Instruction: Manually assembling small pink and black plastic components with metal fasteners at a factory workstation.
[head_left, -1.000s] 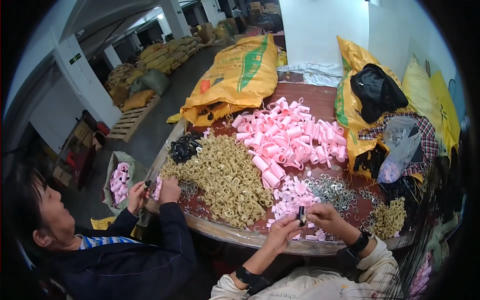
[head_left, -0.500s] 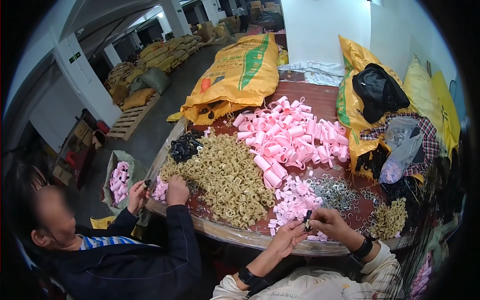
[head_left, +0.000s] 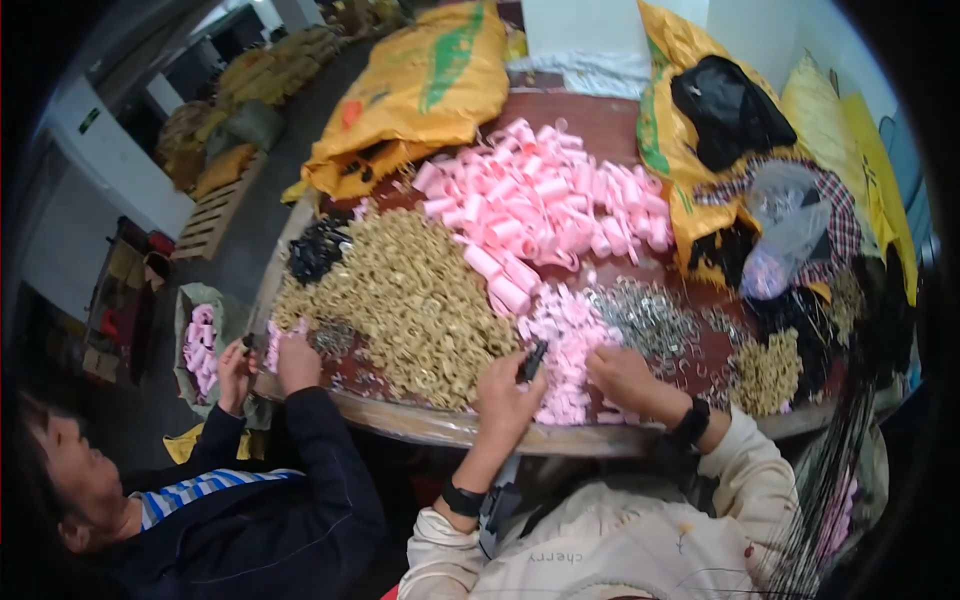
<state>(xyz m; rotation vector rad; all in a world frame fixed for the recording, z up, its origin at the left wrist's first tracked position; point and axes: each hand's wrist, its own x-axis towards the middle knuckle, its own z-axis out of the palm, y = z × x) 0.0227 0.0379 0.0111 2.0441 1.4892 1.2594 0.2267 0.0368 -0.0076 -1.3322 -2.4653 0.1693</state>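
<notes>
My left hand (head_left: 506,393) is closed around a small black plastic piece (head_left: 535,361), which sticks up between thumb and fingers above the table's near edge. My right hand (head_left: 628,378) reaches down at the right side of a heap of small light-pink plastic pieces (head_left: 563,345); its fingers are bent and pressed together, and whatever they pinch is hidden. Just beyond that hand lie scattered metal U-shaped clips (head_left: 650,318). To the left of my left hand spreads a big heap of beige ring-like parts (head_left: 420,310).
Larger pink tube-shaped parts (head_left: 550,195) are piled mid-table. Yellow woven sacks (head_left: 410,85) lie at the back left and right, a black cap (head_left: 728,110) on the right one. A co-worker's hands (head_left: 297,362) work at the left edge, near a black bag (head_left: 316,254).
My hands were together at the black piece. They have parted: the left keeps the piece and has moved left, the right has gone to the small pink pieces. The view has shifted.
</notes>
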